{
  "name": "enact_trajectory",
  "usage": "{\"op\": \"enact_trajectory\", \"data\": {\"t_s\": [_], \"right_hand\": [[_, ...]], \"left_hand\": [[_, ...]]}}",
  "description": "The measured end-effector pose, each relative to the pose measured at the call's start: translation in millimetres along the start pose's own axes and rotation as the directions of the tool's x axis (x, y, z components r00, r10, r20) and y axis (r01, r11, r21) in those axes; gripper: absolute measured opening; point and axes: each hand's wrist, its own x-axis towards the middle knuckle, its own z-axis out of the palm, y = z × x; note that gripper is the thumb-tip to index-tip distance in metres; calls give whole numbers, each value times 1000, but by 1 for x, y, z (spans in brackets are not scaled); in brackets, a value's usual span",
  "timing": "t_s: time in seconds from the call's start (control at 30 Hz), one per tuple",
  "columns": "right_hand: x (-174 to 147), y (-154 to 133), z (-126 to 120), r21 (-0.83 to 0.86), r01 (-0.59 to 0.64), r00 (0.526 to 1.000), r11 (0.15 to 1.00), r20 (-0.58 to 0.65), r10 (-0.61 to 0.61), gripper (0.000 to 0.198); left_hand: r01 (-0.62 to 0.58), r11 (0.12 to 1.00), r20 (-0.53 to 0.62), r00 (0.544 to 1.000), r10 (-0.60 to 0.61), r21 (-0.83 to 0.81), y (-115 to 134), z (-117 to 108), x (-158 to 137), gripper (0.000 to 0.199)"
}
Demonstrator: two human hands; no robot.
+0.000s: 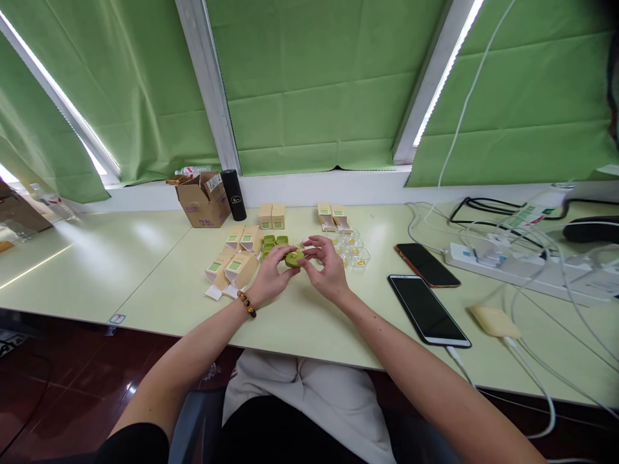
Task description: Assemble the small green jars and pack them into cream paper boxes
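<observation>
A small rounded green container (pixel 293 260) is held up between my two hands, above the table. My left hand (pixel 271 278) pinches it from the left with thumb and fingers. From the right, my right hand (pixel 329 274) closes on it, thumb at its edge and fingers curled over the top. Something pale shows at its upper edge, too small to make out. Just behind my left hand sit several green square cups (pixel 275 240). Clear plastic cups (pixel 356 252) with yellow centres stand behind my right hand. Open beige cartons (pixel 231 267) lie left of my left hand.
More beige boxes (pixel 271 216) and opened cartons (pixel 333 216) stand farther back. A cardboard box (pixel 206 203) and a black bottle (pixel 233 195) are at the wall. To the right lie two phones (pixel 428 309), a power strip (pixel 527 274), a yellowish charger (pixel 494 321) and loose cables.
</observation>
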Motion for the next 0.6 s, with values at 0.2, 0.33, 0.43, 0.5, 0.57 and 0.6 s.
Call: {"op": "enact_trajectory", "data": {"t_s": [0.2,0.33,0.43,0.5,0.57,0.6], "right_hand": [[26,19,-48,-551,93,996,829,42,-84,17],[37,21,-76,-842,57,966,536,182,185,13],[37,9,-80,-926,107,892,363,250,377,17],[37,-2,-79,-942,134,846,309,271,459,20],[39,-11,-78,-940,135,817,312,284,502,20],[40,-14,-79,-932,122,803,342,295,518,18]], "left_hand": [[210,932,-35,973,-230,-294,-17,-7,7,59],[205,909,-68,967,-245,-363,-25,-9,9,62],[195,903,-82,966,-243,-382,-28,-8,9,59],[189,898,-84,967,-241,-397,-29,-7,9,59],[183,898,-99,966,-240,-400,-28,-6,9,59],[177,900,-114,964,-240,-398,-28,-7,9,59]]}}
